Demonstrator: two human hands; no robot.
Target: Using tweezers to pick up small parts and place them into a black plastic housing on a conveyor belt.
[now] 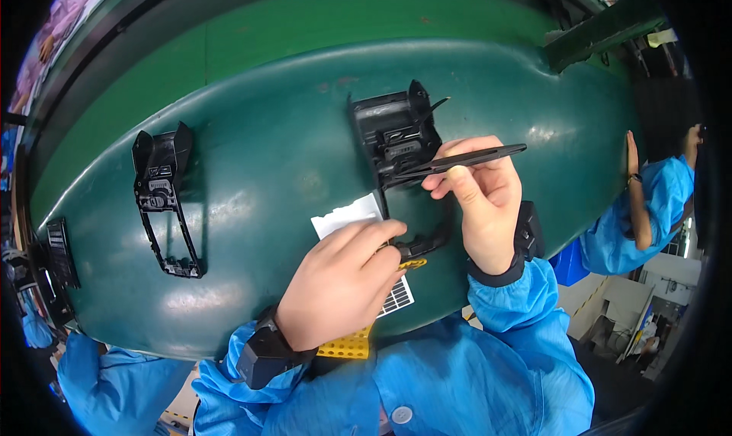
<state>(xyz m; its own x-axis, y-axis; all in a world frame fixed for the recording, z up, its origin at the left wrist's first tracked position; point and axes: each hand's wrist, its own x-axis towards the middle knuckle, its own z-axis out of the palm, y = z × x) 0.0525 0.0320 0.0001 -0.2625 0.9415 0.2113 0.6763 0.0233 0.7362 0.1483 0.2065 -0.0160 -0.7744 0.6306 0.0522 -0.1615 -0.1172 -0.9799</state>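
My right hand (488, 203) pinches black tweezers (480, 158) between thumb and fingers. The tweezers' tips point left, over the middle of a black plastic frame (385, 123) on the green table. My left hand (339, 280) is closed at the frame's lower end and seems to grip its edge; its fingertips are partly hidden. Beneath this hand lie a white sheet (347, 213) with a torn edge, a sheet of small black rectangles (398, 297) and a yellow sheet with round dots (347, 347). They are partly covered by the hand, so I cannot tell how they join.
A second black plastic frame (156, 184) of the same kind lies to the left on the green table (252, 161). A dark ribbed part (62, 253) sits at the far left edge. Blue-sleeved co-workers (640, 215) are at the right and lower left.
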